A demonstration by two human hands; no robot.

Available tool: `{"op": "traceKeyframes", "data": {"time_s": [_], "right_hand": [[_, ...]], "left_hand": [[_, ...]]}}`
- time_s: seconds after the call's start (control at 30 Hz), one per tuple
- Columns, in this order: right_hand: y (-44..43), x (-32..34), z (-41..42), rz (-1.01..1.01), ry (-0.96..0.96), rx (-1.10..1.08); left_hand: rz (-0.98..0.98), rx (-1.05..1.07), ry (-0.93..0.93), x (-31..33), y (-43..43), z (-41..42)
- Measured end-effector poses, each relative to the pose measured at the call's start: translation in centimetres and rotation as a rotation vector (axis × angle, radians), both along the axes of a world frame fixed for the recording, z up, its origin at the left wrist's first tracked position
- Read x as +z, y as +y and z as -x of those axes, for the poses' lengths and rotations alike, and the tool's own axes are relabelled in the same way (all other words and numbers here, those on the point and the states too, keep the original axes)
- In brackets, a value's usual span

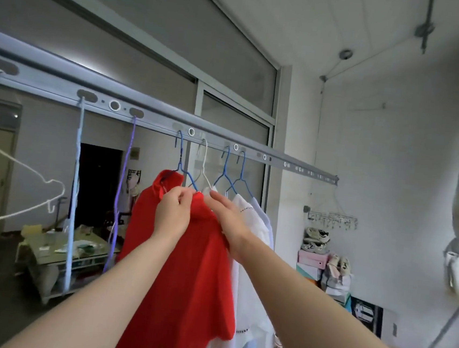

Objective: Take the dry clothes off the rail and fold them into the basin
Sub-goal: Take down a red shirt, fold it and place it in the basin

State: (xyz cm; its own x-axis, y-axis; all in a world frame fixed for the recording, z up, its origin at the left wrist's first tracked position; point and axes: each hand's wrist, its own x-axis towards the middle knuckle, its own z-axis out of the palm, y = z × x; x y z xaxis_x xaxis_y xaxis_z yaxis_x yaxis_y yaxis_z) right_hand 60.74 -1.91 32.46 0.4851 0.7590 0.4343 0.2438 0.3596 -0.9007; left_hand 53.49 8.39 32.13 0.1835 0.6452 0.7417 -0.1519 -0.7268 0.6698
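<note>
Red soft-draped top hangs on thin blue wire hanger hooked in slotted metal rail, left hand pinching its neckline, right hand flat, fingers straight, on its shoulder beside white garments; hem cut off at frame bottom, hanger arms mostly hidden.

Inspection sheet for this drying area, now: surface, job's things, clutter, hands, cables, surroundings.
Surface: rail with slots, several hangers hooked in.
Job's things: red garment on a blue hanger; white garments hang beside it; basin not seen.
Clutter: empty white hanger at left; low table loaded with items; shoes on stacked boxes.
Hands: left hand pinches the red garment's collar; right hand lies on its shoulder, fingers straight.
Cables: thin wires run from a ceiling fitting.
Surroundings: glass sliding door behind the rail; clip rack on the white wall.
</note>
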Motion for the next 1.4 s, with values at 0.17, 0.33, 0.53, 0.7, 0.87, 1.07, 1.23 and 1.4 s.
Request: {"op": "traceKeyframes", "data": {"time_s": [0.17,0.33,0.53,0.7,0.87,1.07,1.23,1.4], "right_hand": [[0.0,-0.5,-0.1,0.059,0.11,0.193],[-0.5,-0.9,-0.4,0.06,0.07,0.271],[-2.1,-2.6,-1.7,0.114,-0.115,0.055],[-4.9,-4.4,-2.5,-0.005,-0.189,-0.009],[-6.3,-6.9,-2.7,0.0,-0.357,-0.17],[-7.5,-10.3,-2.1,0.053,-0.433,-0.215],[-7.5,-9.2,-0.3,-0.088,-0.118,-0.092],[-7.2,-9.3,0.5,-0.066,0.043,-0.038]], "left_hand": [[0.011,-0.005,-0.066,-0.6,0.2,-0.5],[0.137,-0.173,-0.096,0.3,-0.9,-0.7],[0.31,-0.243,-0.033,1.8,-1.9,-1.5],[0.299,-0.138,0.005,2.1,-2.7,-2.5],[0.306,-0.062,0.009,2.2,-3.4,-3.1],[0.4,-0.13,-0.048,4.1,-5.6,-3.6],[0.427,-0.188,-0.084,4.2,-7.1,-3.2],[0.409,-0.313,-0.027,0.9,-6.6,-1.6]]}}
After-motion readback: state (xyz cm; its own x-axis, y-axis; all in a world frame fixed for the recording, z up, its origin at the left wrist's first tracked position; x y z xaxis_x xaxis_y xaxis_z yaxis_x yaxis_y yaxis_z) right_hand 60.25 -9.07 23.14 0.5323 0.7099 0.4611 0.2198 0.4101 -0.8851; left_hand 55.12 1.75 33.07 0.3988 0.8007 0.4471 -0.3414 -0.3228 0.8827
